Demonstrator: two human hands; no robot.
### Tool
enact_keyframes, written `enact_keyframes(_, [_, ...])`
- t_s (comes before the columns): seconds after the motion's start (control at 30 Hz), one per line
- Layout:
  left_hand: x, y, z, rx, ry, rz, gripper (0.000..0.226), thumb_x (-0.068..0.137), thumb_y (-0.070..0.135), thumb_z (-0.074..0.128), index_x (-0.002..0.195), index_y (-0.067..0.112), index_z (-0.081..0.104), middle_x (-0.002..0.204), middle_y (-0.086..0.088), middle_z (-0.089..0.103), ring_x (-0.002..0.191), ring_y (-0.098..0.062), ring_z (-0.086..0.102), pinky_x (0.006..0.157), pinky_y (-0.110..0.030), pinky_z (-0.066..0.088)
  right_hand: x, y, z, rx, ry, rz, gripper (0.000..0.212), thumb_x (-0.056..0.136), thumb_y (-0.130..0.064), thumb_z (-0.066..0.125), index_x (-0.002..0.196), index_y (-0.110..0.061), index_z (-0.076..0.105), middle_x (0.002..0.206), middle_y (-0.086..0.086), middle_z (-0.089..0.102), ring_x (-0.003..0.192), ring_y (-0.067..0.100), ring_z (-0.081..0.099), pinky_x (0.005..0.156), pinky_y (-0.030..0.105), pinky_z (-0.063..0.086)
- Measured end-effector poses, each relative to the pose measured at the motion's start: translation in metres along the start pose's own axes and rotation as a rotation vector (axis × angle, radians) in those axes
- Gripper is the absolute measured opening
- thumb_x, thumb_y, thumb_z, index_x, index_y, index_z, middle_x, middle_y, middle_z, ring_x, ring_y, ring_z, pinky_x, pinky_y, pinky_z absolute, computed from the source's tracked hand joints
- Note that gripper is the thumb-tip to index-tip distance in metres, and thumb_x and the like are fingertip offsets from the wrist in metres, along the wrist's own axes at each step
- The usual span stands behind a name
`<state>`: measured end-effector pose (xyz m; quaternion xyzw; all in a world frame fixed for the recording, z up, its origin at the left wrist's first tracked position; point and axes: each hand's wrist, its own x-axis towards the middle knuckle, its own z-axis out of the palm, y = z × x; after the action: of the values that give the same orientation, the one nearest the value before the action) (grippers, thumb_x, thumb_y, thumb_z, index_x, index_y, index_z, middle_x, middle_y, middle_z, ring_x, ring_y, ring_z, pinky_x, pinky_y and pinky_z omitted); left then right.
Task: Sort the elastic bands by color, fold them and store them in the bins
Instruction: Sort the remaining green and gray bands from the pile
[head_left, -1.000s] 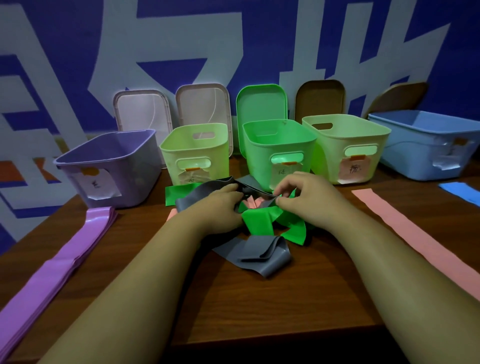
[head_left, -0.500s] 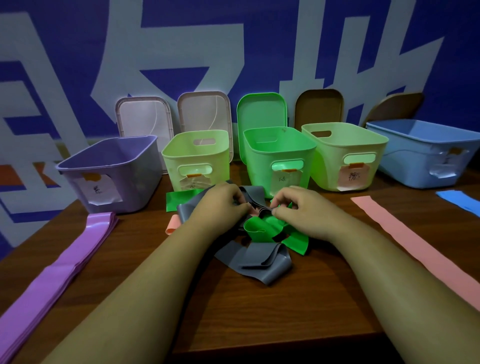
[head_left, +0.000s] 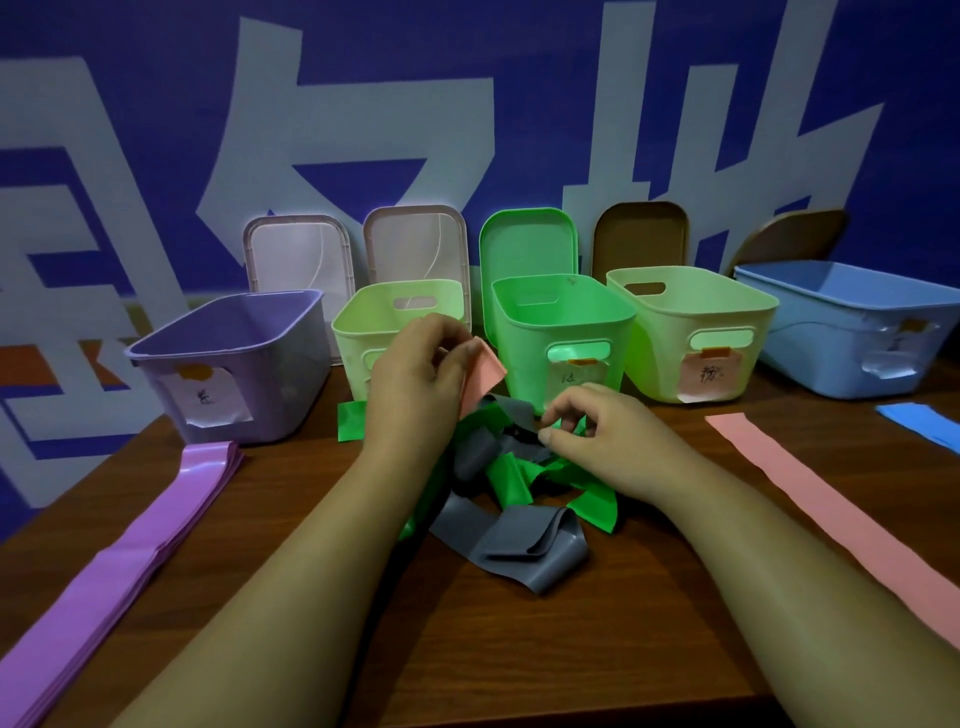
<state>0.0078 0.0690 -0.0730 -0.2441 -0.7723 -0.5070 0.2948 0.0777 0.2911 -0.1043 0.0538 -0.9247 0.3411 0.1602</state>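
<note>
The left hand (head_left: 415, 379) is now pinching up a pink band (head_left: 485, 371) to sort, while the right hand (head_left: 608, 441) is pinching a gray band (head_left: 511, 413).

One purple bin (head_left: 270, 374), two pale green bins (head_left: 356, 338) (head_left: 675, 332), one bright green bin (head_left: 524, 343), one blue bin (head_left: 831, 332): five in all. Five lids (head_left: 298, 260).

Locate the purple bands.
In the head view, the purple bands lie flat on the left of the table, far end in front of the purple bin.

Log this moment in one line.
left grip: pinches pink band above pile | right grip: pinches grey band in pile | stage: untangling
</note>
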Motion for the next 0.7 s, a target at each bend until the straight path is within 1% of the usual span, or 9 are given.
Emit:
enact_keyframes(0.07, [-0.001, 0.011, 0.0, -0.087, 0.002, 0.024, 0.005, 0.1, 0.026, 0.072, 0.097, 0.03, 0.069, 0.09, 0.013, 0.07, 0.087, -0.011, 0.067, 0.075, -0.04, 0.058, 0.001, -0.003, 0.0, 0.038, 0.039, -0.043, 0.017, 0.095, -0.046, 0.075, 0.11, -0.04, 0.069, 0.103, -0.014, 0.061, 0.092, 0.005, 0.059, 0.08, 0.031, 0.051])
enact_keyframes(0.17, [-0.005, 0.023, 0.003, -0.209, -0.067, 0.063, 0.004, 0.098, 0.022, 0.073, 0.096, 0.025, 0.071, 0.088, 0.009, 0.07, 0.087, -0.016, 0.068, 0.078, -0.044, 0.059, 0.002, -0.011, 0.0, 0.218, 0.107, -0.083, 0.028, 0.092, -0.053, 0.076, 0.118, -0.044, 0.07, 0.104, -0.014, 0.064, 0.09, 0.01, 0.061, 0.082, 0.035, 0.055])
enact_keyframes(0.23, [-0.007, 0.027, 0.006, -0.216, -0.12, 0.093, 0.001, 0.096, 0.025, 0.072, 0.095, 0.025, 0.072, 0.09, 0.008, 0.071, 0.089, -0.016, 0.068, 0.081, -0.044, 0.058, 0.001, -0.017, 0.0, 0.306, 0.109, -0.102, 0.03, 0.091, -0.05, 0.077, 0.121, -0.043, 0.072, 0.108, -0.014, 0.067, 0.095, 0.012, 0.064, 0.084, 0.037, 0.056])
enact_keyframes(0.33, [-0.009, 0.031, 0.01, -0.11, -0.187, 0.164, 0.006, 0.093, 0.027, 0.075, 0.09, 0.027, 0.07, 0.095, 0.007, 0.064, 0.09, -0.01, 0.063, 0.079, -0.029, 0.053, -0.002, -0.023, -0.001, 0.373, 0.059, -0.12, 0.031, 0.095, -0.036, 0.078, 0.123, -0.048, 0.071, 0.117, -0.016, 0.071, 0.109, 0.01, 0.065, 0.096, 0.045, 0.057])
enact_keyframes(0.4, [-0.01, 0.032, 0.012, -0.08, -0.227, 0.169, 0.012, 0.093, 0.024, 0.078, 0.088, 0.029, 0.068, 0.096, 0.005, 0.06, 0.086, -0.008, 0.059, 0.074, -0.019, 0.046, -0.003, -0.025, -0.001, 0.423, 0.051, -0.116, 0.033, 0.094, -0.034, 0.079, 0.123, -0.047, 0.072, 0.119, -0.017, 0.073, 0.114, 0.006, 0.065, 0.101, 0.045, 0.056])
enact_keyframes(0.47, [-0.01, 0.029, 0.014, -0.066, -0.249, 0.172, 0.015, 0.093, 0.025, 0.079, 0.087, 0.031, 0.067, 0.095, 0.006, 0.058, 0.082, -0.007, 0.058, 0.072, -0.017, 0.043, -0.002, -0.026, -0.001, 0.445, 0.058, -0.108, 0.03, 0.094, -0.038, 0.079, 0.122, -0.044, 0.073, 0.116, -0.016, 0.075, 0.113, 0.008, 0.067, 0.1, 0.045, 0.057])
enact_keyframes(0.57, [-0.011, 0.026, 0.015, -0.064, -0.275, 0.155, 0.014, 0.093, 0.028, 0.078, 0.087, 0.032, 0.066, 0.095, 0.008, 0.058, 0.078, -0.01, 0.059, 0.07, -0.028, 0.05, -0.001, -0.024, -0.001, 0.453, 0.066, -0.098, 0.025, 0.094, -0.035, 0.08, 0.119, -0.038, 0.077, 0.109, -0.012, 0.077, 0.107, 0.01, 0.07, 0.094, 0.04, 0.059])
enact_keyframes(0.63, [-0.011, 0.026, 0.015, -0.024, -0.257, 0.157, 0.012, 0.093, 0.029, 0.077, 0.088, 0.028, 0.067, 0.094, 0.008, 0.059, 0.083, -0.008, 0.057, 0.072, -0.023, 0.048, -0.001, -0.023, -0.001, 0.445, 0.087, -0.092, 0.023, 0.095, -0.033, 0.079, 0.118, -0.035, 0.079, 0.107, -0.012, 0.078, 0.105, 0.006, 0.071, 0.091, 0.033, 0.059])
enact_keyframes(0.7, [-0.011, 0.024, 0.015, -0.017, -0.257, 0.129, 0.011, 0.095, 0.032, 0.076, 0.09, 0.026, 0.067, 0.092, 0.008, 0.061, 0.083, -0.007, 0.058, 0.071, -0.023, 0.049, -0.001, -0.023, -0.002, 0.395, 0.148, -0.089, 0.018, 0.096, -0.034, 0.079, 0.114, -0.034, 0.082, 0.103, -0.013, 0.079, 0.103, 0.006, 0.071, 0.09, 0.033, 0.059])
